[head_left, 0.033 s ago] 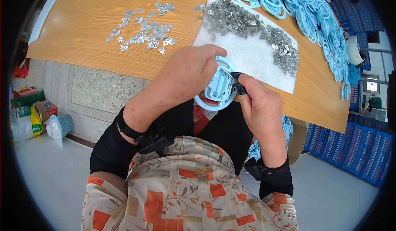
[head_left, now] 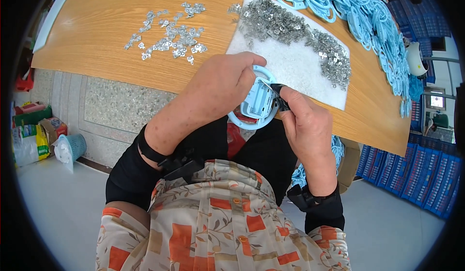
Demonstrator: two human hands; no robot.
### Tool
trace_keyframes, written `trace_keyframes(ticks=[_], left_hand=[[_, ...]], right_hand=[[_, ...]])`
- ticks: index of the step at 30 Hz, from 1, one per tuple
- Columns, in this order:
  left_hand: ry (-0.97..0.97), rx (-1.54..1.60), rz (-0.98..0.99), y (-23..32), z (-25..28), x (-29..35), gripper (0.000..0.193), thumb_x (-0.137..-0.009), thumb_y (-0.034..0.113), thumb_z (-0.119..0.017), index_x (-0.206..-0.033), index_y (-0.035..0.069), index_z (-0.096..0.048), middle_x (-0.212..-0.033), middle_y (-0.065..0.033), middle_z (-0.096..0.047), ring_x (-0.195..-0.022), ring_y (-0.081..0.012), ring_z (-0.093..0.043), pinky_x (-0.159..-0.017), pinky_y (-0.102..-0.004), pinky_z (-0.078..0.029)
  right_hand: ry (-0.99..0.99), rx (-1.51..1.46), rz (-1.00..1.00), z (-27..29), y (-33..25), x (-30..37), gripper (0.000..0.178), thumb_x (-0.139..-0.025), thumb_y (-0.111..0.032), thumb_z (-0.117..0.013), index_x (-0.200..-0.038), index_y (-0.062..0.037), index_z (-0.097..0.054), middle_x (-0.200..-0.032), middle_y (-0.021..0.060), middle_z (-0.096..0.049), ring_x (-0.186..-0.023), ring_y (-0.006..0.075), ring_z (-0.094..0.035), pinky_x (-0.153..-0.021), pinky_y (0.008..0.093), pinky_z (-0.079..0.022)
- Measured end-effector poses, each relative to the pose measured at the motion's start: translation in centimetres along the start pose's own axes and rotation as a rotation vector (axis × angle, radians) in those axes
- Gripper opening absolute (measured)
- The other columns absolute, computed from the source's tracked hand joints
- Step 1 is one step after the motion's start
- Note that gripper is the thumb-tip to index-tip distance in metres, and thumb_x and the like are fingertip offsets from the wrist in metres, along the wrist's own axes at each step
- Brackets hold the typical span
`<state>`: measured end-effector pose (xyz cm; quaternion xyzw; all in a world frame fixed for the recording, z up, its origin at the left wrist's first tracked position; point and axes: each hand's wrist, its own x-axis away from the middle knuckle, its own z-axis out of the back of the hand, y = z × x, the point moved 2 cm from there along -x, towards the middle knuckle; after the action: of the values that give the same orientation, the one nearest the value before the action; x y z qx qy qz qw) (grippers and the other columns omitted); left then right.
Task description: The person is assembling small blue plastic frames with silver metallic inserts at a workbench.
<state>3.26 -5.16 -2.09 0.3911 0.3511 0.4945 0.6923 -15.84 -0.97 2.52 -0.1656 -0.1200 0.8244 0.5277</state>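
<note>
Nothing has shifted since the earlier frame: both hands sit where they were, at the near edge of the tabletop [head_left: 111,48], and the blue part lies between them as before. The left hand [head_left: 220,84] is closed over the upper left rim of a round pale-blue plastic ring part [head_left: 256,104], which sits just off that edge, above the lap. The right hand [head_left: 302,125] pinches a small black tool [head_left: 280,96], its thin metal tip touching the part's inner panel. By the look of it the part is light, stiff and smooth, so the ring's rim seems the surest place to grip, clear of the panel being worked. Beyond the ring part, a white foam sheet [head_left: 295,70] carries a dense strip of small metal clips [head_left: 290,33]; to its left, more loose clips [head_left: 169,36] lie scattered on bare wood. A heap of matching blue ring parts [head_left: 358,14] lines the far right of the tabletop. On the floor to the left stands a small blue basket [head_left: 72,147] holding a white bag.
</note>
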Motion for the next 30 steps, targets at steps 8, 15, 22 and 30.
trace_keyframes(ticks=[8,15,22,30], left_hand=[[0.000,-0.004,0.009,0.0,0.0,0.0,0.033,-0.096,0.013,-0.043,-0.115,0.000,-0.067,-0.085,-0.0168,-0.069,-0.075,-0.0260,-0.067,-0.071,-0.0365,-0.052],[-0.009,-0.022,0.023,0.1,0.0,0.1,0.032,-0.096,0.014,-0.044,-0.114,0.001,-0.067,-0.081,-0.0157,-0.069,-0.071,-0.0251,-0.067,-0.068,-0.0364,-0.052],[0.031,-0.059,-0.021,0.3,-0.2,-0.1,0.031,-0.095,0.013,-0.046,-0.112,0.002,-0.068,-0.076,-0.0159,-0.067,-0.067,-0.0258,-0.065,-0.066,-0.0359,-0.051],[0.080,-0.017,-0.073,-0.4,-0.5,0.1,0.031,-0.096,0.014,-0.047,-0.113,0.002,-0.068,-0.077,-0.0161,-0.068,-0.067,-0.0251,-0.066,-0.065,-0.0356,-0.051]], right_hand=[[0.042,-0.004,0.084,-0.2,0.5,0.2,0.038,-0.076,-0.006,-0.074,-0.111,-0.0141,-0.063,-0.080,0.0073,-0.065,-0.072,0.0296,-0.066,-0.058,0.0386,-0.051],[0.011,0.074,0.085,0.7,-0.7,-0.2,0.034,-0.077,-0.006,-0.071,-0.110,-0.0137,-0.064,-0.076,0.0080,-0.062,-0.066,0.0304,-0.065,-0.054,0.0397,-0.050],[-0.220,0.403,0.225,2.5,-3.5,-3.1,0.015,-0.077,-0.007,-0.065,-0.090,-0.0081,-0.058,-0.070,0.0082,-0.061,-0.064,0.0305,-0.065,-0.053,0.0395,-0.051],[-0.267,0.222,0.183,3.1,-1.5,-2.4,0.021,-0.078,-0.007,-0.066,-0.099,-0.0082,-0.063,-0.077,0.0111,-0.065,-0.069,0.0330,-0.066,-0.060,0.0415,-0.053]])
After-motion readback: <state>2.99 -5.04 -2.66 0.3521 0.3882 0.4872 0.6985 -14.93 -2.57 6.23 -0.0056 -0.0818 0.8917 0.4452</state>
